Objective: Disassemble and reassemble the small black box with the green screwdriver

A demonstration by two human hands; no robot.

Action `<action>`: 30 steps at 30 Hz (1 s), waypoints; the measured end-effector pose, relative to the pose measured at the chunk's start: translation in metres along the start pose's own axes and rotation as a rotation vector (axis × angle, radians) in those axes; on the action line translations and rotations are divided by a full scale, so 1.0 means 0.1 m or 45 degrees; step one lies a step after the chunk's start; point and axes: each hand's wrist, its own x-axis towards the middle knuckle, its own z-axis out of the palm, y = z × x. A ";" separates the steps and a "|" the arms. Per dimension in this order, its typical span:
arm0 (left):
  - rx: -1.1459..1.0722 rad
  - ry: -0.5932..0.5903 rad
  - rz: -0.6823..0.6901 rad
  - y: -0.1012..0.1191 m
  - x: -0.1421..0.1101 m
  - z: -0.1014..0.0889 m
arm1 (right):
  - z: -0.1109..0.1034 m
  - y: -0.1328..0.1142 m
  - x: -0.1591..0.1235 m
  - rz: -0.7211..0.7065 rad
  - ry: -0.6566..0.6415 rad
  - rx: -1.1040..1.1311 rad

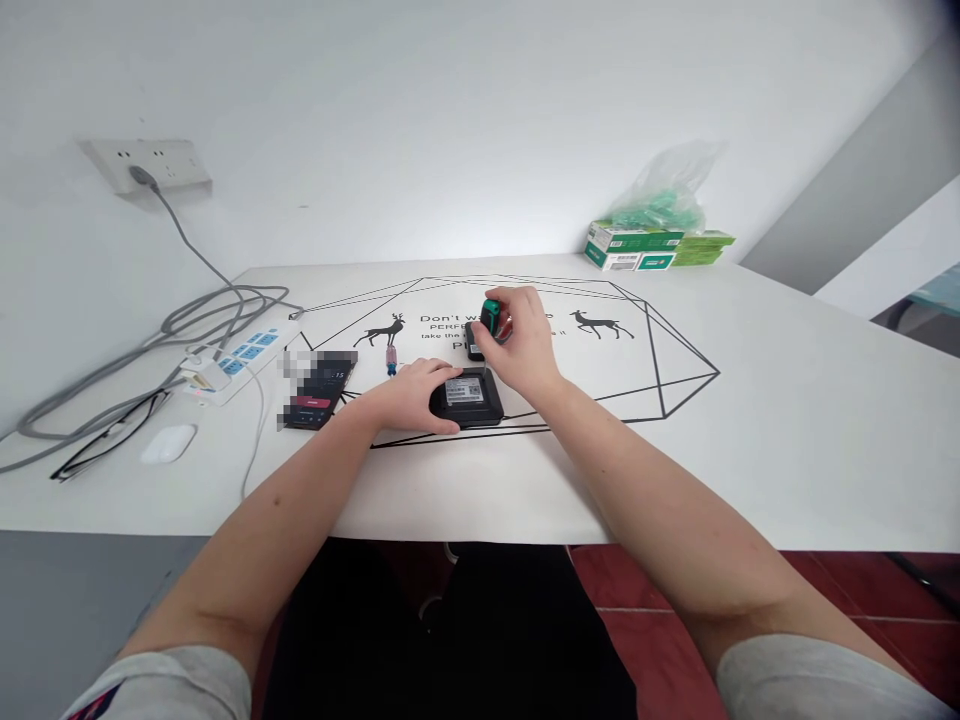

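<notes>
Where left grip (pixel 414 393) clasps, black device (pixel 478 404) lies; right grip (pixel 523 338) — above far corner.

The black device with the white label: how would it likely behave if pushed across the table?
The black device is probably stiff, since its casing looks flat and straight-edged. It would more likely slide than roll or tip, because it lies low and broad on the table. The left hand at its edge may hold it back.
</notes>
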 end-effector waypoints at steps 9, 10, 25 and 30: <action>0.004 -0.019 -0.023 0.04 -0.02 -0.03 | -0.03 -0.01 0.04 0.085 0.033 0.012; 0.005 -0.018 -0.021 0.04 -0.02 -0.03 | -0.04 -0.02 0.04 0.083 0.037 0.012; 0.018 -0.016 -0.016 0.01 -0.01 -0.01 | -0.06 -0.03 0.03 0.112 -0.004 0.071; 0.021 -0.039 -0.034 0.03 -0.01 -0.03 | -0.06 0.02 0.03 -0.078 0.046 0.048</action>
